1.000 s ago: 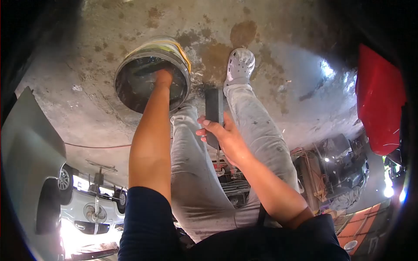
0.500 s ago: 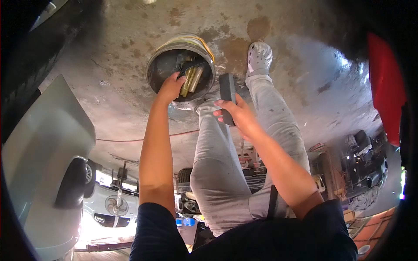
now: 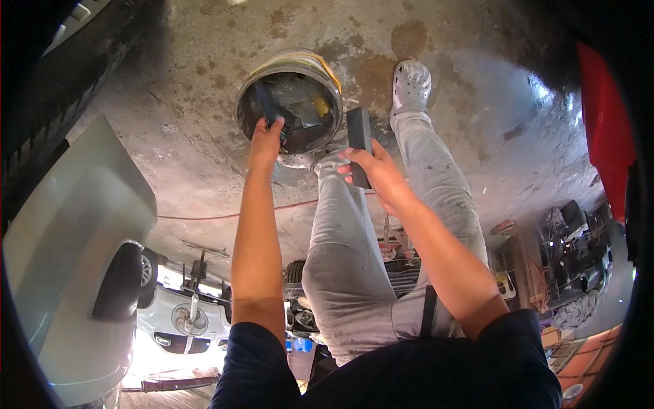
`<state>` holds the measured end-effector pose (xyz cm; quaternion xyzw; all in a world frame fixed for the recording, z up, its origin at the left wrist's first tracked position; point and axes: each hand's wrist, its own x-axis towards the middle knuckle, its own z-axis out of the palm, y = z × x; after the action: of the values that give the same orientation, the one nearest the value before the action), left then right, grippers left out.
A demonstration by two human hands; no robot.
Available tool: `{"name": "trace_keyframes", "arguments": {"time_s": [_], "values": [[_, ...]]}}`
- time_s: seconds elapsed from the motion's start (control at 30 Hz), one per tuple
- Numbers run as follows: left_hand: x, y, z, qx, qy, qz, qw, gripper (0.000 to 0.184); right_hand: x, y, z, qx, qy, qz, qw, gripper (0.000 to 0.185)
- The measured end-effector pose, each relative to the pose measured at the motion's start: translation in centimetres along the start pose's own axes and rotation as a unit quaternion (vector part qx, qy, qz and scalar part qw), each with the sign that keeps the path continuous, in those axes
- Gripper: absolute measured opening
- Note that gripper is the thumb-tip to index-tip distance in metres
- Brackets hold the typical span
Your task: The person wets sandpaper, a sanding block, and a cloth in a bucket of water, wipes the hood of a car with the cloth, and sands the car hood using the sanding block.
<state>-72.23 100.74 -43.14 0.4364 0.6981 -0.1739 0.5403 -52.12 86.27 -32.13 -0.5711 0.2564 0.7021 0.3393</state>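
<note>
Two hands (image 3: 264, 144): left gripping strip (image 3: 263, 99), right block (image 3: 358, 131)

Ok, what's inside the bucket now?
Within the bucket's opening: a dark strip held in the left hand, a yellow piece and greyish shapes too unclear to name. The hand covers part of the near side; the bottom can't be made out.

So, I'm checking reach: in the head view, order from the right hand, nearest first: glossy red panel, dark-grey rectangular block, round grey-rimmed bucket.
1. Dark-grey rectangular block: in the right hand.
2. Round grey-rimmed bucket: left of it.
3. Glossy red panel: far right.
</note>
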Motion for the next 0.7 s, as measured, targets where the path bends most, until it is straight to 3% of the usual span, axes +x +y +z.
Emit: {"name": "trace_keyframes", "arguments": {"time_s": [0.03, 0.07, 0.13, 0.17, 0.27, 0.33, 0.4, 0.47, 0.53, 0.6, 0.63, 0.7], "values": [[-1.4, 1.5, 0.7, 0.069, 0.062, 0.027, 0.995, 0.057, 0.1, 0.1, -0.1, 0.000, -0.001, -0.001, 1.000, 0.046], [-2.1, 1.6, 1.5, 0.155, 0.153, 0.124, 0.968, 0.057, 0.1, 0.0, -0.1, 0.001, 0.001, -0.002, 1.000, 0.046], [-3.3, 2.1, 3.0, 0.314, 0.319, 0.305, 0.841, 0.056, 0.0, 0.0, 0.0, 0.005, 0.006, 0.001, 1.000, 0.047], [-3.7, 2.7, 3.5, 0.276, 0.274, 0.347, 0.853, 0.054, 0.0, 0.0, -0.1, 0.001, 0.006, 0.003, 1.000, 0.048], [-0.8, 3.4, 7.7, 0.061, 0.073, 0.228, 0.969, 0.053, 0.1, -0.1, -0.4, -0.009, 0.006, 0.006, 1.000, 0.048], [4.7, 2.2, 11.3, 0.142, 0.213, 0.190, 0.948, 0.040, 0.0, -0.4, -0.6, -0.010, 0.006, 0.006, 1.000, 0.048], [8.8, 1.0, 12.3, 0.311, 0.107, 0.240, 0.913, 0.028, 0.1, -0.3, -0.8, -0.001, 0.008, -0.001, 1.000, 0.048], [12.4, -0.4, 13.1, 0.354, 0.046, 0.276, 0.892, 0.022, 0.2, -0.2, -0.9, 0.012, 0.015, 0.000, 1.000, 0.044], [11.2, 0.6, 12.8, 0.262, 0.004, 0.180, 0.948, 0.019, 0.1, -0.2, -0.8, 0.033, 0.021, 0.005, 0.999, 0.037], [8.4, 2.9, 11.1, 0.018, -0.011, -0.055, 0.998, 0.018, 0.1, 0.1, -0.7, 0.004, 0.023, 0.009, 1.000, 0.040], [7.3, 2.7, 9.6, -0.074, -0.107, -0.043, 0.991, 0.018, 0.1, 0.2, -0.6, -0.009, 0.021, 0.008, 1.000, 0.041], [3.5, 2.4, 7.5, -0.188, -0.106, -0.043, 0.975, 0.021, 0.5, 0.8, -0.8, -0.002, 0.016, 0.009, 1.000, 0.039]]}}
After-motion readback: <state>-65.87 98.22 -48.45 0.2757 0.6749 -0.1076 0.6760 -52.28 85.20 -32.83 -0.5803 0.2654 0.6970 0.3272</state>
